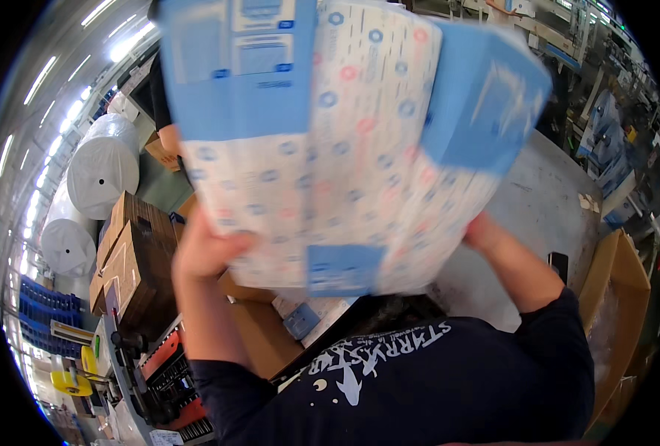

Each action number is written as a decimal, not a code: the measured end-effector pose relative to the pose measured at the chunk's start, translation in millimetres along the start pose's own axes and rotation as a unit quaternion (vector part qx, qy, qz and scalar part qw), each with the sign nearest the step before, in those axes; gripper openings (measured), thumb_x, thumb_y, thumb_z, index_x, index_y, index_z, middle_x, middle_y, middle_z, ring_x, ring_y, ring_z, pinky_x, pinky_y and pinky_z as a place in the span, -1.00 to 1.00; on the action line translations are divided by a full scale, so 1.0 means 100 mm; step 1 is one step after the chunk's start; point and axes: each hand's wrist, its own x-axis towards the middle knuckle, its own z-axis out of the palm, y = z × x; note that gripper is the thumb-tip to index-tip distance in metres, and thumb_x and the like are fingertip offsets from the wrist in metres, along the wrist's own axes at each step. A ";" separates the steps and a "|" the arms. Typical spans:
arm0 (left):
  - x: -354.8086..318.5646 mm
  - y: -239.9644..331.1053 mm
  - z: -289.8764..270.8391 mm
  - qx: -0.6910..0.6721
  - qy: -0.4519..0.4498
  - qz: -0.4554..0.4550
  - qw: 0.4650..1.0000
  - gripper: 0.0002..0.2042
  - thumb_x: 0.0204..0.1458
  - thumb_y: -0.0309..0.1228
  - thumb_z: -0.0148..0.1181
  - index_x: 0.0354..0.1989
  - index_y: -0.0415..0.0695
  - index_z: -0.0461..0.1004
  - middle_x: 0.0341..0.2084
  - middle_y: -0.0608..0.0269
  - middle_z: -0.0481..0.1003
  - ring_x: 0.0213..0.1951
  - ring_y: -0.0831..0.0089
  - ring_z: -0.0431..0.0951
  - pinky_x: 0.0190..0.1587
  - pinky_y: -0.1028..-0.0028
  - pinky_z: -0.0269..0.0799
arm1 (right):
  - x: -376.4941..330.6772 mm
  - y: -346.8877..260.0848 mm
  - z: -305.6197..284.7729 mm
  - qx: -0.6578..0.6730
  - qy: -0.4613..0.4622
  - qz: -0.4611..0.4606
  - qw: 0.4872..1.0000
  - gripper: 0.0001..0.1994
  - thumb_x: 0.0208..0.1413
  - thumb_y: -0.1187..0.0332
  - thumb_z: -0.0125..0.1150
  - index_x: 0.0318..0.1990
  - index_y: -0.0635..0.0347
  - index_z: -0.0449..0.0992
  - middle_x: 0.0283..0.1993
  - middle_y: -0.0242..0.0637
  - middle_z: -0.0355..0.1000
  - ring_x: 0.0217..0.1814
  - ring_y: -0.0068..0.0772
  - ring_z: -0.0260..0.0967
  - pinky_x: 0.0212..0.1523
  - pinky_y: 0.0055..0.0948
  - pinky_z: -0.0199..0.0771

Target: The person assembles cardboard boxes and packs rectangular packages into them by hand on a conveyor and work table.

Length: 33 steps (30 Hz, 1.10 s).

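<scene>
Held up in front of me is a fanned row of flat, soft-looking packages [360, 156], white with small blue and pink printed marks and large blue panels. They overlap, so I cannot tell how many separate pieces there are. My left hand [209, 249] clasps the lower left edge, its thumb lying across the front and its fingers hidden behind. At the lower right edge, my right hand [483, 232] grips the bundle; most of its fingers are out of sight behind it. Both the bundle and my hands are slightly blurred.
Below the bundle stands an open carton [259, 334] with a similar package [304, 320] inside. Stacked brown boxes [133, 260] rise at the left, before large wrapped white rolls [103, 178]. A grey tabletop [538, 197] bears a phone [558, 264]; another open carton [616, 297] is at right.
</scene>
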 end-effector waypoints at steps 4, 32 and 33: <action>-0.70 0.14 -0.86 -0.077 -0.042 -0.065 0.994 -0.33 -0.21 -0.29 0.39 0.10 -0.33 0.27 -0.08 0.09 0.46 -0.07 0.32 0.49 0.00 0.35 0.38 | -0.25 -0.06 1.34 -0.409 -0.393 0.115 0.815 -0.44 0.13 0.08 0.11 0.16 0.28 0.26 0.03 0.08 0.38 0.11 -0.04 0.33 0.08 -0.26 0.32; -3.05 -2.13 -0.25 0.078 -0.035 -0.223 0.971 -0.12 -0.10 0.17 0.14 0.32 -0.06 -0.02 0.32 -0.09 -0.08 0.35 0.00 -0.13 0.27 -0.14 -0.24 | -0.14 1.96 1.68 -0.395 -0.179 0.309 0.846 0.14 -0.28 -0.02 0.44 0.31 0.44 -0.19 0.24 0.20 0.13 0.29 0.02 0.12 0.25 -0.35 0.13; -3.04 -2.07 -0.15 0.227 -0.082 -0.302 0.922 -0.11 -0.13 0.14 0.19 0.32 -0.05 -0.02 0.31 -0.08 -0.06 0.34 0.01 -0.11 0.28 -0.10 -0.22 | -0.08 1.98 1.70 -0.391 -0.203 0.315 0.841 0.13 -0.28 -0.02 0.44 0.32 0.41 -0.18 0.24 0.18 0.14 0.29 0.01 0.13 0.25 -0.35 0.13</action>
